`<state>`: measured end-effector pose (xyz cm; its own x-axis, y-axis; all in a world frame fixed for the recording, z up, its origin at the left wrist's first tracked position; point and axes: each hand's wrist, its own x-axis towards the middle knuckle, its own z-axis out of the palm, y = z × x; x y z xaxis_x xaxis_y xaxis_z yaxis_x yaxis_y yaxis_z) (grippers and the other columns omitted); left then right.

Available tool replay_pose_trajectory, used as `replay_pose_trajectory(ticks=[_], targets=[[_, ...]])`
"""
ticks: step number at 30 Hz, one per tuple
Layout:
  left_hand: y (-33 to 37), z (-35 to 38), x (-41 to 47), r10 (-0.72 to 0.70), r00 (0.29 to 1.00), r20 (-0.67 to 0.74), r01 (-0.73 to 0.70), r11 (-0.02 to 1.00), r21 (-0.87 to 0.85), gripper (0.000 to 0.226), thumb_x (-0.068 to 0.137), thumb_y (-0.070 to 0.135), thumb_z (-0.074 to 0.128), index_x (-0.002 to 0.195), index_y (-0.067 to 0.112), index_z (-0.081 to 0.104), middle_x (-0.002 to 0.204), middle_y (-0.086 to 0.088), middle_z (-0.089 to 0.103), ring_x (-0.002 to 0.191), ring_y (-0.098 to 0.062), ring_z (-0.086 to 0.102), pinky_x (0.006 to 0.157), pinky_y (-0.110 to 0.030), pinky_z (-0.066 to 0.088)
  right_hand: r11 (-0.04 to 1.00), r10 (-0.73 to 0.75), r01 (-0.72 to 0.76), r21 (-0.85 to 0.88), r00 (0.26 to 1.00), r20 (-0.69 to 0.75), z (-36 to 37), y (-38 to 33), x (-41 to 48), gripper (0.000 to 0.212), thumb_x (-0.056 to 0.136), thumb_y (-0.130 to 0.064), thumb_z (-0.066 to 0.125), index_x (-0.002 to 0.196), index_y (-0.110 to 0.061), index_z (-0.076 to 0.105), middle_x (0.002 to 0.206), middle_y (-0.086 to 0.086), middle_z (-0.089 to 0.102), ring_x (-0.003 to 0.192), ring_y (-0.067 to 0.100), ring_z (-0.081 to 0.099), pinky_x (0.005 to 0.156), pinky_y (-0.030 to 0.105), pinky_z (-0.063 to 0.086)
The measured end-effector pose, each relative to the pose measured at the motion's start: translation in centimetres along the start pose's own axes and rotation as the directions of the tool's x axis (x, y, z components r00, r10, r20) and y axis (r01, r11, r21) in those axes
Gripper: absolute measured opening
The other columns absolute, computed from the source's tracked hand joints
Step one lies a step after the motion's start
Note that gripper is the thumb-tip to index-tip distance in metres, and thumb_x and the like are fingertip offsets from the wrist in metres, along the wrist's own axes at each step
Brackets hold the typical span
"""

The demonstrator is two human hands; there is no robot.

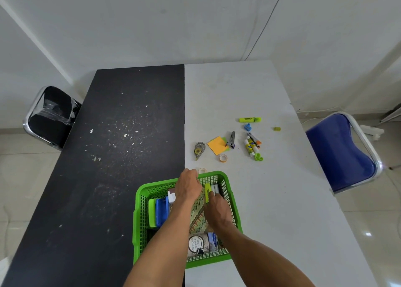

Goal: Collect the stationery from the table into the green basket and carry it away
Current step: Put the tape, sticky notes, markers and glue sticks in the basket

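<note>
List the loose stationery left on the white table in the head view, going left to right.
Correction tape dispenser → orange sticky notes → tape roll → stapler → glue sticks → small yellow-green piece. The highlighter, clips and cutter overlap the glue sticks' span, so I left them out.

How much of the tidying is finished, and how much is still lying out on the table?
Partly done. The green basket already holds several items, including a blue case. The right hand is lowering a yellow-green highlighter into it; the left hand reaches in beside it. Still out on the white table: another highlighter, sticky notes, glue sticks, correction tape, tape rolls. Carrying away hasn't begun.
</note>
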<state>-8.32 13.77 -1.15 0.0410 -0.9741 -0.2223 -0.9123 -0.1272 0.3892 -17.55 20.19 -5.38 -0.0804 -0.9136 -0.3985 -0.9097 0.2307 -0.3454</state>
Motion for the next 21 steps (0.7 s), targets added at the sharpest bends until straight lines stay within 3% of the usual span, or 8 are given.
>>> replay_pose_trajectory(ticks=[6, 14, 18, 21], targets=[[0.8, -0.2, 1.3, 0.018, 1.0, -0.004, -0.018, 1.0, -0.013, 0.022, 0.095, 0.014, 0.052, 0.113, 0.013, 0.065, 0.116, -0.006, 0.059, 0.1, -0.023, 0.061, 0.076, -0.034, 0.052, 0.996, -0.09, 0.09, -0.012, 0.996, 0.004, -2.0, 0.3, 1.2, 0.02, 0.09, -0.017, 0.05, 0.109, -0.011, 0.054, 0.108, 0.01, 0.061, 0.089, 0.028, 0.062, 0.073, 0.034, 0.049], [2.6, -0.7, 3.3, 0.057, 0.998, -0.013, -0.057, 0.998, -0.027, 0.027, 0.096, 0.015, 0.047, 0.119, 0.013, 0.061, 0.12, -0.005, 0.056, 0.105, -0.023, 0.059, 0.081, -0.036, 0.051, 0.988, -0.138, 0.142, -0.058, 0.989, 0.057, -0.2, 1.1, 0.5, 0.036, 0.097, -0.012, 0.043, 0.134, -0.009, 0.044, 0.121, 0.014, 0.056, 0.096, 0.026, 0.062, 0.078, 0.034, 0.054], [2.7, -0.5, 4.3, 0.046, 0.999, -0.001, -0.046, 0.999, -0.012, 0.029, 0.096, 0.014, 0.047, 0.121, 0.013, 0.061, 0.122, -0.005, 0.055, 0.109, -0.022, 0.057, 0.083, -0.036, 0.05, 0.995, -0.095, 0.096, -0.021, 0.995, 0.045, -0.4, 1.0, 1.0, 0.031, 0.097, -0.012, 0.043, 0.127, -0.008, 0.048, 0.121, 0.013, 0.056, 0.095, 0.026, 0.062, 0.077, 0.034, 0.053], [2.7, -0.5, 5.1, 0.034, 0.999, -0.01, -0.035, 0.999, -0.008, 0.028, 0.095, 0.014, 0.049, 0.121, 0.013, 0.061, 0.123, -0.006, 0.056, 0.108, -0.023, 0.058, 0.083, -0.035, 0.05, 0.99, -0.138, 0.139, 0.023, 0.99, -0.033, -1.4, 0.7, 1.4, 0.026, 0.094, -0.023, 0.05, 0.114, -0.006, 0.056, 0.112, 0.013, 0.06, 0.091, 0.028, 0.062, 0.069, 0.031, 0.046]])
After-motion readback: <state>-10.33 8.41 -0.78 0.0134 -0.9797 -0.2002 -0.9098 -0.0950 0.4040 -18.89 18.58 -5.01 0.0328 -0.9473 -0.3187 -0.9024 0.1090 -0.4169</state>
